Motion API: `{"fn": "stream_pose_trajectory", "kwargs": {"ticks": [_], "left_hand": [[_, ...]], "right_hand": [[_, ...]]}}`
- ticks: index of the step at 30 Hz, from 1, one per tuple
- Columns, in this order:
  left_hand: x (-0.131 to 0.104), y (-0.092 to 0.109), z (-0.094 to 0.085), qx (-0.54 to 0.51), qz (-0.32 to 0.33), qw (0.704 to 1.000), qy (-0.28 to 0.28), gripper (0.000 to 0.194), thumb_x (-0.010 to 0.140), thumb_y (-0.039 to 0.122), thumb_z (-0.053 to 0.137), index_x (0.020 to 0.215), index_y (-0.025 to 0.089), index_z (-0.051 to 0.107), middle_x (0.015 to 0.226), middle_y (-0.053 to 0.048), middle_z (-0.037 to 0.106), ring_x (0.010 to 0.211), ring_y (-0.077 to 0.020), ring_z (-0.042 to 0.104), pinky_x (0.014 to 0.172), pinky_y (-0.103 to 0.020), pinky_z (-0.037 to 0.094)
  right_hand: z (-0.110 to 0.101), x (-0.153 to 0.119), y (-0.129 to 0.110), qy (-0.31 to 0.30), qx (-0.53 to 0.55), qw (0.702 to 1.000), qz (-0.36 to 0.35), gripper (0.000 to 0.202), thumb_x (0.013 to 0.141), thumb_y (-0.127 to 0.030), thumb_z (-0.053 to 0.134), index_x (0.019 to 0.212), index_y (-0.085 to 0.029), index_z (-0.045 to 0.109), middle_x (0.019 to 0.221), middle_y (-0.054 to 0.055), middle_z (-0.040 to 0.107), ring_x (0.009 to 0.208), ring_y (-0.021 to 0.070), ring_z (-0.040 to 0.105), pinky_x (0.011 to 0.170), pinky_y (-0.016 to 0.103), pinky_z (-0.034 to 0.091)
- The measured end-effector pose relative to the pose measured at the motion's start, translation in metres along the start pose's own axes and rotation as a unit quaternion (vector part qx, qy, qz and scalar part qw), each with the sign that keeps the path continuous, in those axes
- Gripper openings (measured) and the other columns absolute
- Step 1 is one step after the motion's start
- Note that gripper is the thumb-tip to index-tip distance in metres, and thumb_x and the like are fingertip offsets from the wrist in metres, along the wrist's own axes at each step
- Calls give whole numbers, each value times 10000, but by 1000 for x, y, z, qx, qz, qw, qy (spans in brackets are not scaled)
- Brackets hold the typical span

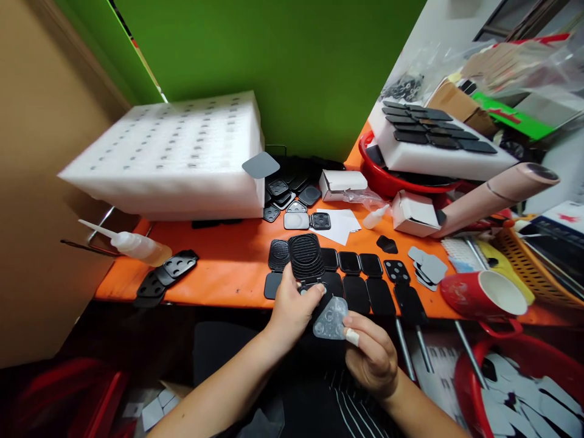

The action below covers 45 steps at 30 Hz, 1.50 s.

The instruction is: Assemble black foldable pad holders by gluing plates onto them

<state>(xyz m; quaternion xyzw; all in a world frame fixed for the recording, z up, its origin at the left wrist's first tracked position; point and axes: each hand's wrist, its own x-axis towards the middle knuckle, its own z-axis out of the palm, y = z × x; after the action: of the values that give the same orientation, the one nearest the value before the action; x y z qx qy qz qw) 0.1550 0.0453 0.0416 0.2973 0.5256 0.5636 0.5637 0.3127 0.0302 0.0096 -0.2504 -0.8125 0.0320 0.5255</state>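
Clearly, both hands are closed on something just in front of the person's body, near the front edge of the orange worktop (228, 267). The left grip (289, 310) is closed around the hinge end of a black hinged piece (305, 255), its thumb pressed across the lower part while the upper panel, ridged with curved grooves, stands out beyond the fingers. The right grip (375, 359) is nearly shut, fingertips pinching the right edge of a translucent plate (329, 321) that is roughly triangular and shows round marks. A pale wrap (352, 336) circles one finger of that hand. The plate lies just below the left thumb; whether it touches the black piece cannot be told.

Behind and beside the held piece, black hinged cases (358, 295) lie opened out in a row along the worktop. Farther back are a loose cluster of dark cases (283, 193), some white paper (342, 228), a small white bottle (375, 218) and two white boxes (413, 214). A large white foam block (159, 161) stands at the back left, with a long-nozzled bottle (143, 248) lying tilted in front of it. On the right, a red mug (463, 295) lies tipped near grey rounded sheets (431, 267), and a pink cylinder (499, 198) leans behind it.
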Motion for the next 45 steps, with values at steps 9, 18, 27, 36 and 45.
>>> {"fn": "stream_pose_trajectory", "kwargs": {"ticks": [9,18,27,36,45], "left_hand": [[14,-10,-15,41,20,999,11,383,717,213,629,1073,182,492,931,-35,634,837,-176,596,765,-300,464],[37,6,-114,331,41,933,137,488,736,316,582,1183,190,432,1040,-71,613,946,-219,589,843,-334,434],[42,-1,-132,602,124,765,194,453,794,369,505,1163,107,533,1183,-201,506,1140,-354,468,943,-463,371],[19,-26,-51,373,239,894,67,194,827,249,517,993,210,610,1070,-75,579,1016,-207,565,870,-366,466],[14,26,-163,620,206,739,165,271,841,277,481,1056,176,611,1098,-99,626,1035,-243,557,936,-393,419]], "right_hand": [[-13,4,2,54,5,997,63,336,740,-10,618,997,-215,547,971,41,603,858,176,626,671,347,608],[9,24,19,123,284,727,613,185,736,-325,684,792,-187,574,731,-3,615,636,129,605,588,268,537],[20,31,25,101,307,684,655,352,620,-368,766,830,-202,538,740,-40,583,493,76,530,359,167,447],[67,39,-30,-166,344,730,566,240,746,-397,623,817,-210,490,615,-61,486,493,93,504,425,198,433],[63,28,-13,-227,165,861,423,504,856,-388,488,1283,-188,310,676,-33,571,577,131,555,580,242,450]]}}
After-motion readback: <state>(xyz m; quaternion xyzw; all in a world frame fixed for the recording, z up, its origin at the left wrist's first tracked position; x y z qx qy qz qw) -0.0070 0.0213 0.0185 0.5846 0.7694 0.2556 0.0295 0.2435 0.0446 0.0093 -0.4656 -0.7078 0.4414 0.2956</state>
